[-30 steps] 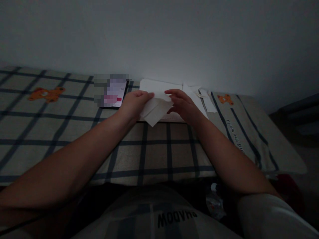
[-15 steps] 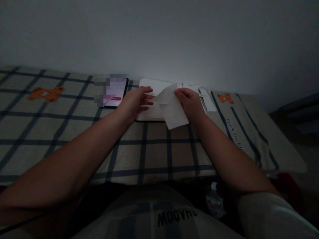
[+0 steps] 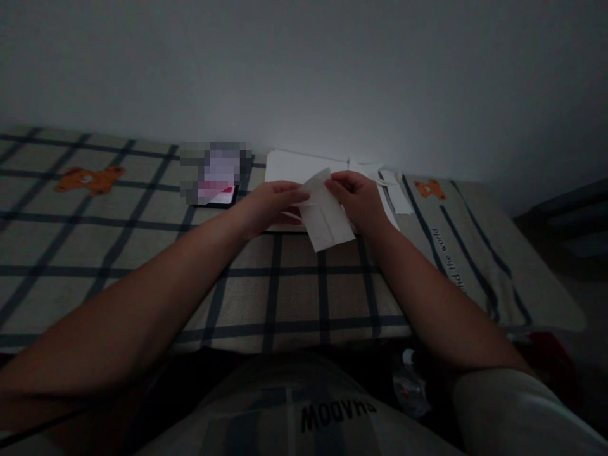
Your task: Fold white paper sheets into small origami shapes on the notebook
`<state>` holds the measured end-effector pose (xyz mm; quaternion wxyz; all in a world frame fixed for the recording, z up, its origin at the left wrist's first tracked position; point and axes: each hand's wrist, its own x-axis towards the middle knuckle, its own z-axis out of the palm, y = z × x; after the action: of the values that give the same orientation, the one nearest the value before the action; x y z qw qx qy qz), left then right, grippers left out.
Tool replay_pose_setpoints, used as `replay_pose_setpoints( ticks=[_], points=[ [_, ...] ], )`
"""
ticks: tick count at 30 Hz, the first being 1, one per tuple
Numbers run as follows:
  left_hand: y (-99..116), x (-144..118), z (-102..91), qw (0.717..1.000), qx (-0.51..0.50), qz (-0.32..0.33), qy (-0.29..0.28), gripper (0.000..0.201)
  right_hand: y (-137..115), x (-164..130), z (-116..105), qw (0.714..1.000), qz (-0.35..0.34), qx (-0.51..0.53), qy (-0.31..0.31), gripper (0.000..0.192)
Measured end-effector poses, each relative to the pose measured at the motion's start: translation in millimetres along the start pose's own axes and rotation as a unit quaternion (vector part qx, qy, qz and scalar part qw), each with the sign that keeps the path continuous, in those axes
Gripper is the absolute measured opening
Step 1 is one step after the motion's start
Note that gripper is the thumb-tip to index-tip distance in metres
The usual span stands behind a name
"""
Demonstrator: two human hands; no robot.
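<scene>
Half a second earlier our left hand had its fingers spread; now its thumb and fingers had closed on the left edge of the folded white paper, while our right hand's grip again pinched its upper right. We held it over the open notebook on the bench, forearms angled inward. We couldn't tell what the clear bottle below contained.

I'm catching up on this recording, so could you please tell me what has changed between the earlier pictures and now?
Half a second ago the right hand alone held the white paper; the left hand was open. Now the left hand has moved rightward and taken hold too. The phone and bottle stayed put.
</scene>
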<state>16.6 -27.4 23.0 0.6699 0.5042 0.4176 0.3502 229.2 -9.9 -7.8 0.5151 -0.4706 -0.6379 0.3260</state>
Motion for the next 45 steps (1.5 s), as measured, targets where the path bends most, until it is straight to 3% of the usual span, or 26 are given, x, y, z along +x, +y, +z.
replay_pose_setpoints(
  ticks=[5,16,27,45],
  points=[
    [-3.7,1.8,-2.0,0.999,0.032,0.005,0.042,0.011,-2.8,-4.3,1.1,0.998,-0.032,-0.058,-0.01,0.027],
    [-9.0,3.6,2.1,0.997,0.032,0.006,0.068,0.011,-20.6,-9.6,2.3,0.977,-0.132,-0.163,0.039,0.022],
    [-8.9,-2.9,6.0,0.992,0.097,0.05,0.056,0.034,-23.7,-14.5,4.6,0.966,-0.121,-0.227,0.029,0.034],
    [-11.1,-3.4,6.9,0.992,0.089,0.073,0.044,0.039,-24.2,-15.8,5.8,0.963,-0.125,-0.238,0.01,0.012]
  ],
)
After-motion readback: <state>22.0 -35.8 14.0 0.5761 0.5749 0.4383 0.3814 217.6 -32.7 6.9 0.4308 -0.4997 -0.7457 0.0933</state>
